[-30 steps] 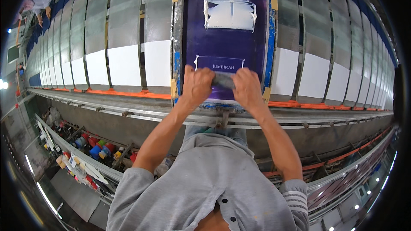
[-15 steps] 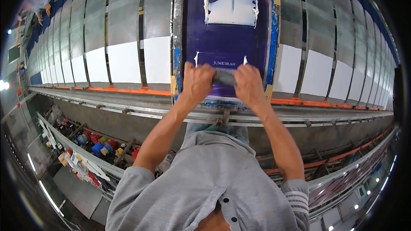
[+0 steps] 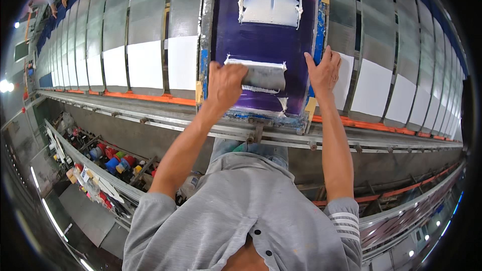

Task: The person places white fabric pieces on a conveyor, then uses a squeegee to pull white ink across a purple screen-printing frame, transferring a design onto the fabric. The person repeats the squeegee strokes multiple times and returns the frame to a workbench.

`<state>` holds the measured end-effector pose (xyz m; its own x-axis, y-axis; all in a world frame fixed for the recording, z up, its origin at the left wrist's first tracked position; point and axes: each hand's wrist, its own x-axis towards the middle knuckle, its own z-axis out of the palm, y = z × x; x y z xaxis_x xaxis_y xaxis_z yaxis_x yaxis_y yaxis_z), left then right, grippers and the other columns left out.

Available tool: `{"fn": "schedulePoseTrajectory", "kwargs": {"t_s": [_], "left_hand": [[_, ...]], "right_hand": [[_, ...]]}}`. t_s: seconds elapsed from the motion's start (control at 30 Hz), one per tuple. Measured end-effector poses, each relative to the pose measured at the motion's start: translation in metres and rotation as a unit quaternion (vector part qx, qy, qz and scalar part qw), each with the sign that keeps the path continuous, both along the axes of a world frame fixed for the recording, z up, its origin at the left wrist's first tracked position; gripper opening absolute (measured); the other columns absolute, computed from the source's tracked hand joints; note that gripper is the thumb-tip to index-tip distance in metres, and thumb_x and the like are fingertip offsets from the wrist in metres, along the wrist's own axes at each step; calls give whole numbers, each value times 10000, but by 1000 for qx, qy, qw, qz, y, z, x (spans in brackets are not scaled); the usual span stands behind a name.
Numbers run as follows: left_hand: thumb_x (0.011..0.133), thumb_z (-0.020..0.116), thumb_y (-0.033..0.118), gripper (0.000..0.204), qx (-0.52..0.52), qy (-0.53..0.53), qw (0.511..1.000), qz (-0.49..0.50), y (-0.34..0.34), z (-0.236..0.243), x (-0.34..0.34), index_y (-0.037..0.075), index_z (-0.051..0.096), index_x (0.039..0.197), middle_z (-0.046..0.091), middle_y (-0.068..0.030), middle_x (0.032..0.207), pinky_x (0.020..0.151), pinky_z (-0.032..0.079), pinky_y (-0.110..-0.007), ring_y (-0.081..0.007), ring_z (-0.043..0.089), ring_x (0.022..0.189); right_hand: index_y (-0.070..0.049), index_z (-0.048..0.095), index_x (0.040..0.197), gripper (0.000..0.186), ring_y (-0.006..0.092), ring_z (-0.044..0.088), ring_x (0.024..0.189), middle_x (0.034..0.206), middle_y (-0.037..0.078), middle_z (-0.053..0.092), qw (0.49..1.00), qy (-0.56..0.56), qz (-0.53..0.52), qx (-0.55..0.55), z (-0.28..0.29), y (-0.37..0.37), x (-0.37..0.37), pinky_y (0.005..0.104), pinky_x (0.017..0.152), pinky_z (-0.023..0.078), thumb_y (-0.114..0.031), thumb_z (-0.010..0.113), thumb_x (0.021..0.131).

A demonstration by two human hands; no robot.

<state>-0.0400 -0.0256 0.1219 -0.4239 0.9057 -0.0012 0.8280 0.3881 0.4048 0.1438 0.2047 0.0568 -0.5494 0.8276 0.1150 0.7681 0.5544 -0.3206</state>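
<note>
A screen-printing frame (image 3: pixel 320 25) with metal rails, blue smears and tape holds a dark purple mesh (image 3: pixel 251 42). My left hand (image 3: pixel 226 85) is closed round the left end of a grey squeegee (image 3: pixel 267 78), which lies across the lower part of the mesh. White ink lines the squeegee's far and near edges. On the right rail, my right hand (image 3: pixel 324 70) grips the frame, thumb on the inner side and fingers over the outer side. A thick patch of white ink (image 3: pixel 271 10) sits on the far part of the mesh.
Long grey boards (image 3: pixel 145 10) with white sheets (image 3: pixel 145 68) run in a row on both sides. A metal rail (image 3: pixel 175 120) passes along the near edge. Coloured containers (image 3: pixel 114 163) stand low at left. Another person's hand (image 3: pixel 64 0) shows at far left.
My right hand has let go of the squeegee and moved right onto the frame's rail. The squeegee now lies flatter, held by my left hand alone, with white ink along it.
</note>
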Motion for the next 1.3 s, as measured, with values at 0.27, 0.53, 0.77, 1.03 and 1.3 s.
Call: {"fn": "schedulePoseTrajectory", "kwargs": {"t_s": [0.27,0.53,0.77,1.03,1.3], "left_hand": [[714,625,-79,498,15,-7,1000,4,-66,8,33,59,671,1191,702,-73,1215,894,396,-446,-215,649,1152],[723,648,-60,383,45,-22,999,16,-129,12,-56,51,722,1082,743,-84,1104,880,442,-420,-235,702,1081],[750,639,-53,337,-23,-19,1000,-7,-171,8,-110,45,725,1061,748,-85,1072,945,418,-448,-242,709,1004],[743,650,-11,260,-68,-38,997,-15,-169,7,-123,56,722,984,746,-88,968,907,401,-459,-249,709,940],[712,652,-27,241,-25,-19,999,-1,-177,6,-121,51,708,933,740,-92,946,899,389,-456,-256,707,937]], "right_hand": [[70,588,1260,554,414,560,1119,1136,215,584,998,65,-19,-4,12,0,-13,497,982,468,-209,789,825],[80,584,1269,574,400,577,1098,1145,212,578,989,149,-2,24,4,-77,-96,479,955,487,-204,802,820],[85,588,1276,580,393,573,1110,1162,203,569,986,164,-23,-10,-14,-129,-138,474,951,489,-215,795,825],[80,604,1252,560,402,575,1099,1143,206,581,991,130,-29,8,-28,-128,-142,480,956,480,-224,801,825],[93,601,1260,548,391,585,1098,1168,210,573,986,167,-22,12,-10,-137,-145,480,935,491,-207,792,843]]}}
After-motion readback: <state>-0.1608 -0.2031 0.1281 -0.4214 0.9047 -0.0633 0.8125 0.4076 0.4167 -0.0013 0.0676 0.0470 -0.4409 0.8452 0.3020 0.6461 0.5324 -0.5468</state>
